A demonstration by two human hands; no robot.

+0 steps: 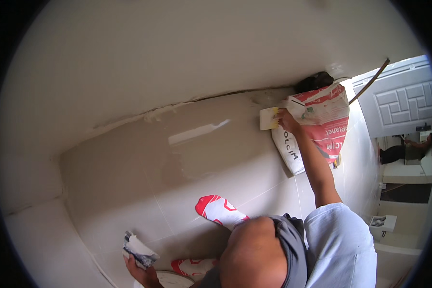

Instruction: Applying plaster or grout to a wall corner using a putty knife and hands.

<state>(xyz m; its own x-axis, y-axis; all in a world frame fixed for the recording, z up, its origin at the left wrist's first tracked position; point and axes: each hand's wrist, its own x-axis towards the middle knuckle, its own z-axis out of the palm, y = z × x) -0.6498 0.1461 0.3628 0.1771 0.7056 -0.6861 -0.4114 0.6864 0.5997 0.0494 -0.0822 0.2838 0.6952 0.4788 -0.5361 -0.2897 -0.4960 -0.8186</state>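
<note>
My right hand (pixel 285 120) grips a flat, square, off-white scraper (pixel 267 118) with yellow on its handle side, held over the left edge of a red-and-white paper sack (pixel 326 120) lying on the tiled floor (pixel 201 158). At the lower left, my left hand (pixel 136 269) holds a grey-and-white flat piece (pixel 140 250), streaked with pale material; I cannot make out exactly what it is. My bare knee is in the lower middle, with my feet in red-and-white socks (pixel 218 209) on the floor.
A wall (pixel 153 57) meets the floor along a rough, gapped joint. A black bundle (pixel 312 82) sits behind the sack, and a long stick (pixel 370 80) slants near a grey panelled door (pixel 398 101). Another person (pixel 408 149) is farther off at the right. A white rounded rim shows beside my left hand.
</note>
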